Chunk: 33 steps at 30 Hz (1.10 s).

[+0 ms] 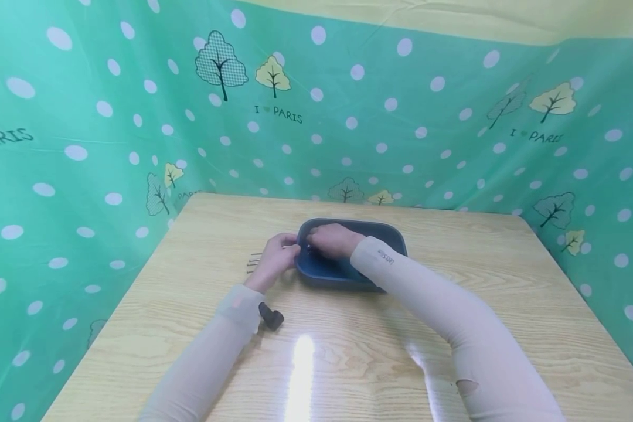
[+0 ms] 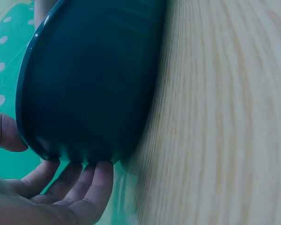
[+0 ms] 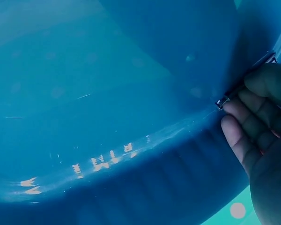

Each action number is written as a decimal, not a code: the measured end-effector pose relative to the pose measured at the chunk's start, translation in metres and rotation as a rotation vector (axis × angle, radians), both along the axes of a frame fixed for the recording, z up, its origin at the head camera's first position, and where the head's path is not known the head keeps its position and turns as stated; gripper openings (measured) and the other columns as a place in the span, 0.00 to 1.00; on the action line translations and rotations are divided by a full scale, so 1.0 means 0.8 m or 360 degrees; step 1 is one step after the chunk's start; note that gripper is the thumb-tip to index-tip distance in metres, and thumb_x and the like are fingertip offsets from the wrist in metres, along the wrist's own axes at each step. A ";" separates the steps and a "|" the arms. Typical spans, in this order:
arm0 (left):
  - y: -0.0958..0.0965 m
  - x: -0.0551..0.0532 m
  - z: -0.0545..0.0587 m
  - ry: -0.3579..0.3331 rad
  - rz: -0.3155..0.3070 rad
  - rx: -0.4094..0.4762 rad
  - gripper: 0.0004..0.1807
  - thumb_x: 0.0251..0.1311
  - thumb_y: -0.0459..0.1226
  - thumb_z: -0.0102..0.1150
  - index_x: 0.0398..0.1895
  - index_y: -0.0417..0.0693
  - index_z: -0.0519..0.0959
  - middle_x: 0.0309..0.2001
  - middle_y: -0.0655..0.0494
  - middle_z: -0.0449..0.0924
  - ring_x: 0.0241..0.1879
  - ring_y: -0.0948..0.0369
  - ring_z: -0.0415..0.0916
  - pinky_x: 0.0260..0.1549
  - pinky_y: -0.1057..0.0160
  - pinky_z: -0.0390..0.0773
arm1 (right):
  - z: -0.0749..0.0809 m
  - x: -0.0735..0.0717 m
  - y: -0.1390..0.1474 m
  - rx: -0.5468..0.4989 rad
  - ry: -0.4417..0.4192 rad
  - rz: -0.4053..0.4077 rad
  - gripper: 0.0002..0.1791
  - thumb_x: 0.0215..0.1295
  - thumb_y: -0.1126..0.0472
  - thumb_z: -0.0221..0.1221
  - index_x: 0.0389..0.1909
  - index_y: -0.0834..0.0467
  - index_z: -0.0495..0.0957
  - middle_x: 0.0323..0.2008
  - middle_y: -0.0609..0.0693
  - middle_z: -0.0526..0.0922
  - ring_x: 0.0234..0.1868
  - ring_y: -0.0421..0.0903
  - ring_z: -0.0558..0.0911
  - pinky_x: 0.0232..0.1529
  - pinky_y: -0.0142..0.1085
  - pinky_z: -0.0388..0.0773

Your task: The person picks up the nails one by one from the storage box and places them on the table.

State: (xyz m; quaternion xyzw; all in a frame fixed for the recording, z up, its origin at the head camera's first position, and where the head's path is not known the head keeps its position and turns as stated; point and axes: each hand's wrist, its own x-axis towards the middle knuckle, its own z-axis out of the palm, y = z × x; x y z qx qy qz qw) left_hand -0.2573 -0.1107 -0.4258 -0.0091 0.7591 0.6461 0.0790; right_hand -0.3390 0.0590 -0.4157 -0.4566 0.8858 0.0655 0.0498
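A dark blue rounded plastic basin stands on the table. My left hand holds its left end, thumb up at the rim and fingertips against the outer wall, as the left wrist view shows. Down inside the basin, near its left end, is my right hand. Between thumb and fingers it pinches a slim metal rod with shiny ends, close to the basin's inner wall. My right fingers cover the rod's middle. Several thin dark metal rods with small heads lie side by side on the table, just left of my left hand.
The wooden table reflects a bright strip of light near the front. A small black device sits at my left wrist. Behind and at the sides hangs a green dotted curtain. Pale sleeves cover both forearms.
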 end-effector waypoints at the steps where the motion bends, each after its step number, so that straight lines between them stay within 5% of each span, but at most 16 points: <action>1: 0.000 0.000 0.000 0.0001 0.0000 0.0003 0.20 0.61 0.33 0.49 0.56 0.36 0.70 0.55 0.42 0.72 0.44 0.51 0.80 0.42 0.60 0.83 | 0.000 0.000 0.000 -0.0001 -0.0007 -0.0002 0.18 0.65 0.64 0.56 0.55 0.50 0.77 0.43 0.45 0.83 0.46 0.44 0.81 0.53 0.38 0.77; 14: 0.000 -0.002 0.001 -0.0011 0.0001 0.0005 0.19 0.61 0.32 0.48 0.56 0.37 0.70 0.55 0.42 0.71 0.45 0.52 0.80 0.42 0.61 0.83 | 0.005 0.002 -0.002 -0.0014 -0.0069 -0.0117 0.12 0.66 0.64 0.54 0.47 0.48 0.80 0.36 0.43 0.80 0.39 0.41 0.80 0.47 0.36 0.79; 25: -0.001 -0.002 0.001 -0.0050 -0.0039 0.0053 0.22 0.63 0.32 0.47 0.60 0.34 0.68 0.59 0.37 0.68 0.48 0.47 0.79 0.43 0.60 0.82 | 0.005 0.001 -0.003 0.0020 -0.0176 -0.0168 0.13 0.68 0.63 0.53 0.48 0.48 0.79 0.37 0.42 0.80 0.42 0.42 0.79 0.52 0.37 0.77; 33: 0.002 -0.002 -0.002 0.0006 0.0012 0.0069 0.20 0.59 0.30 0.48 0.56 0.33 0.69 0.54 0.39 0.72 0.40 0.51 0.82 0.39 0.60 0.84 | 0.000 0.006 -0.005 0.0111 0.0147 0.0131 0.10 0.69 0.63 0.52 0.44 0.54 0.80 0.36 0.48 0.82 0.36 0.45 0.81 0.41 0.37 0.81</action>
